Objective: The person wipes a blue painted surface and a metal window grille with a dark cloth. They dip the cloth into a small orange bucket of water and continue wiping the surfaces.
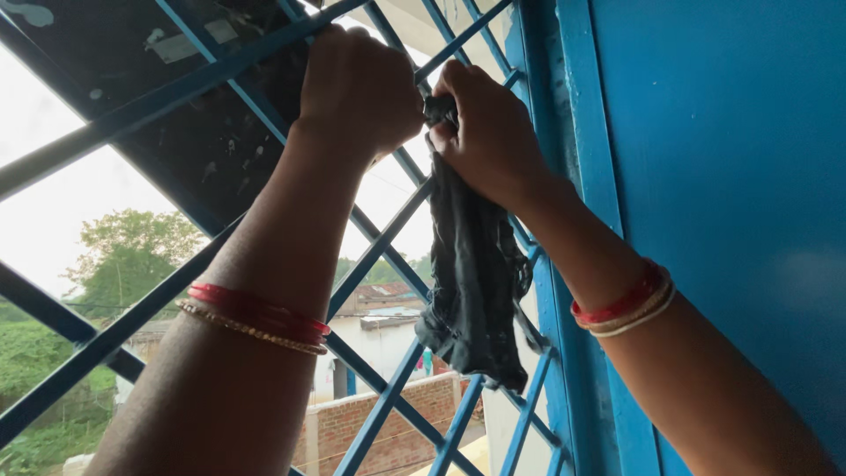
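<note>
Both my arms reach up to a blue diagonal window grille (132, 110). My left hand (357, 88) is closed around one of the upper bars. Close beside it, my right hand (489, 123) grips the top of a dark grey cloth (476, 273) against the bars. The cloth hangs down limp in front of the grille, its lower end crumpled. Red and gold bangles sit on both wrists.
A blue window frame (564, 176) and a blue wall (731, 176) fill the right side. A dark open window pane (203, 150) leans outward at upper left. Through the grille I see trees (123, 256), a brick wall (370, 423) and low buildings.
</note>
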